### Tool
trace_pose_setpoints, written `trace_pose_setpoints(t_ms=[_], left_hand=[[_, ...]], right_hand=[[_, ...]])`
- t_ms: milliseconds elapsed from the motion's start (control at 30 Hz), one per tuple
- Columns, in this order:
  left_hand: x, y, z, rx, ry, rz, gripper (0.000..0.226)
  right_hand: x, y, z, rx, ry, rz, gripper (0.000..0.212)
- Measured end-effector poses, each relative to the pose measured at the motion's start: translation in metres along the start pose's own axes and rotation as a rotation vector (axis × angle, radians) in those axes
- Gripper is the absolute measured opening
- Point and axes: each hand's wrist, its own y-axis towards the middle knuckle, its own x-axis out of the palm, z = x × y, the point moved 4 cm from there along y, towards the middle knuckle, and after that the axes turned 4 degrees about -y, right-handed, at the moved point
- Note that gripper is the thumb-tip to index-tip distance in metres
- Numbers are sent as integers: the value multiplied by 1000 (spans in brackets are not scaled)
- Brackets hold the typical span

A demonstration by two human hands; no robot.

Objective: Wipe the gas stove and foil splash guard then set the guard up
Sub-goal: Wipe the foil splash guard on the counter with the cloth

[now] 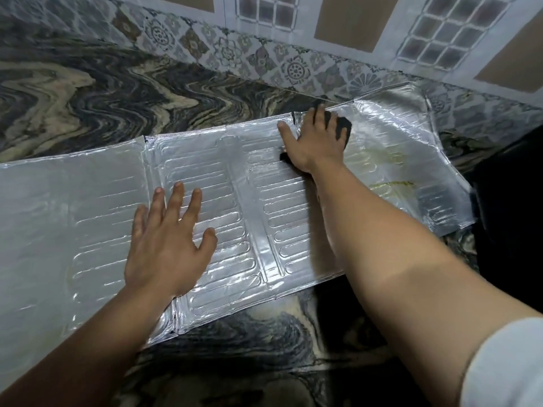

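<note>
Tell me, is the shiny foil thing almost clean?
Not yet. The foil splash guard lies flat on the counter. The left hand steadies it while the right hand rubs it with a dark cloth. Yellowish stains remain. Standing it up is left.

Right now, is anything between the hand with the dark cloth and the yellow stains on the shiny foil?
Nothing visible. The right hand presses the dark cloth flat on the foil splash guard, and only bare foil lies between it and the yellowish stains just to its right.
</note>
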Motion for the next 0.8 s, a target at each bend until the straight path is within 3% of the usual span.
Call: trace_pose_setpoints(t_ms=[200,800], left_hand=[[1,1,0,-9,2,-10,74],[1,0,-1,39,-4,6,71]], right_hand=[[-4,5,35,-36,-37,36,89],[0,-113,127,352,-9,63,84]])
